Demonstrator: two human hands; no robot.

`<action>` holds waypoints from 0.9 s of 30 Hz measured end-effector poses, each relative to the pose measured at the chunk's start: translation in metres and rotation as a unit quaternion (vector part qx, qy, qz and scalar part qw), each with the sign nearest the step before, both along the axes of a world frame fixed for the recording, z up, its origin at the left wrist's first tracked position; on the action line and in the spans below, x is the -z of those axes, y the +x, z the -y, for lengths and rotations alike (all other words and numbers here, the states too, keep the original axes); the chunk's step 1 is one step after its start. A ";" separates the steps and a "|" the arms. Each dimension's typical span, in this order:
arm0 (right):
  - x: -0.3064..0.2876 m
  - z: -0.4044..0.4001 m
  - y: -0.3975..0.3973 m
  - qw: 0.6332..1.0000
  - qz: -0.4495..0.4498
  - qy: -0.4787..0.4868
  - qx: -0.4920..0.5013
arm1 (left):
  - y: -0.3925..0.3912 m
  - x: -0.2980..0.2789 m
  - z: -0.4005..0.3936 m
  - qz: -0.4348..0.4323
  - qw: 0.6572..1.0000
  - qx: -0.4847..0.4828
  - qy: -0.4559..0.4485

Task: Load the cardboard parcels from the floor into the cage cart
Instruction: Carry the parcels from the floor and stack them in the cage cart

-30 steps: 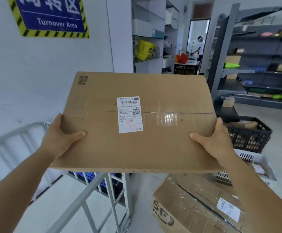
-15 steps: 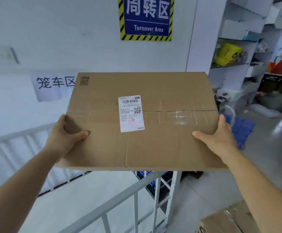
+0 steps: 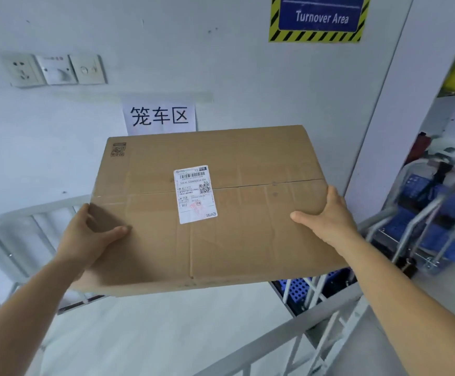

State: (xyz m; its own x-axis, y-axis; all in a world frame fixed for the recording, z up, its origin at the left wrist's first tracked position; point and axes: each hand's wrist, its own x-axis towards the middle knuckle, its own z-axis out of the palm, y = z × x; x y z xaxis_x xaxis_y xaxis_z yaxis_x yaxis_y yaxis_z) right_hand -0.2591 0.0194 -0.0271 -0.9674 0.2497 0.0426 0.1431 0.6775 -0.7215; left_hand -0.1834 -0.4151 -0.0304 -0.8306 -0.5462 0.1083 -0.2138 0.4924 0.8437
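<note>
We hold a flat, creased cardboard parcel (image 3: pixel 221 207) mid-frame, left hand (image 3: pixel 85 237) and right hand (image 3: pixel 326 215) gripping its edges above the grey metal-barred cage cart (image 3: pixel 288 329).

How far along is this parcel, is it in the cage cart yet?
Not yet. Lifted: the cardboard parcel is off the floor, left hand and right hand gripping its side edges. In hand: it hangs above the cage cart rails. Left: lower it inside and release. No parcel is visible in the cart; other parcels are out of view.
</note>
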 end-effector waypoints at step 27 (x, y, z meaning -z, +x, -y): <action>0.205 0.057 -0.197 0.947 0.302 0.036 -0.107 | -0.115 0.174 0.030 0.297 0.951 -0.070 0.037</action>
